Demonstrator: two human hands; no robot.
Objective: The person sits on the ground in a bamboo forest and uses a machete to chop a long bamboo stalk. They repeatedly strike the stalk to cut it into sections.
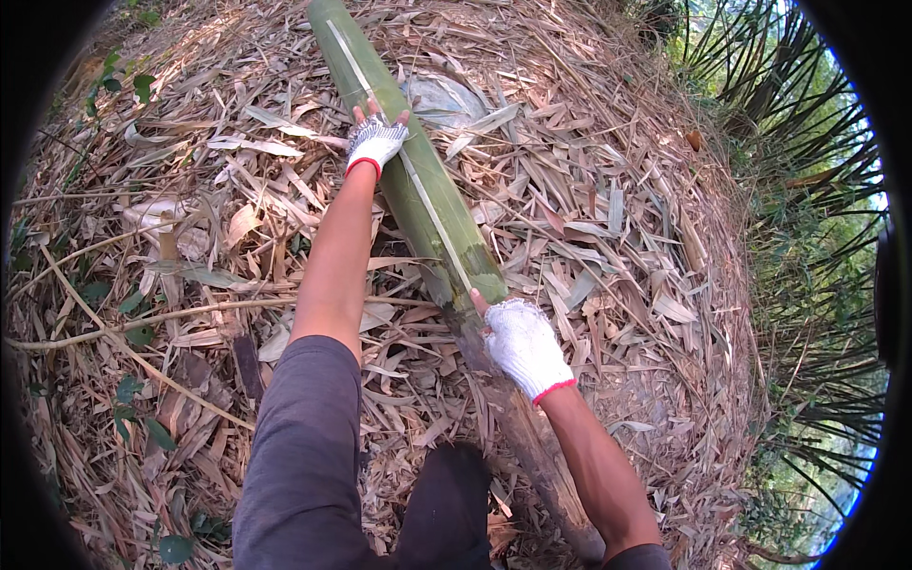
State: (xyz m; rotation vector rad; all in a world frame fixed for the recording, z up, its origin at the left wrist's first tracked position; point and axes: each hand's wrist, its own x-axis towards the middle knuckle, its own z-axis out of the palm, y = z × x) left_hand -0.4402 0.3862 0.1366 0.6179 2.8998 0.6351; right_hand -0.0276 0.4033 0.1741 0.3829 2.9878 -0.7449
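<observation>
A thick green bamboo pole (437,217) slants from the top of the view toward the lower right. Along its upper side lies a narrow pale strip (429,206). My left hand (378,141), in a white and grey fingerless work glove with a red cuff, rests on the pole over the strip, fingers spread. Lower down, my right hand (525,347), gloved in white, grips the pole beside the strip's near end. One bare fingertip shows against the pole there; the glove hides the other fingers.
Below the green section runs a brown, weathered log (532,442); whether it joins the pole I cannot tell. Dry bamboo leaves (617,237) cover the sloping ground. A grey rock (442,100) sits beside the pole. Thin canes (171,318) cross at left; green stems (817,190) stand at right.
</observation>
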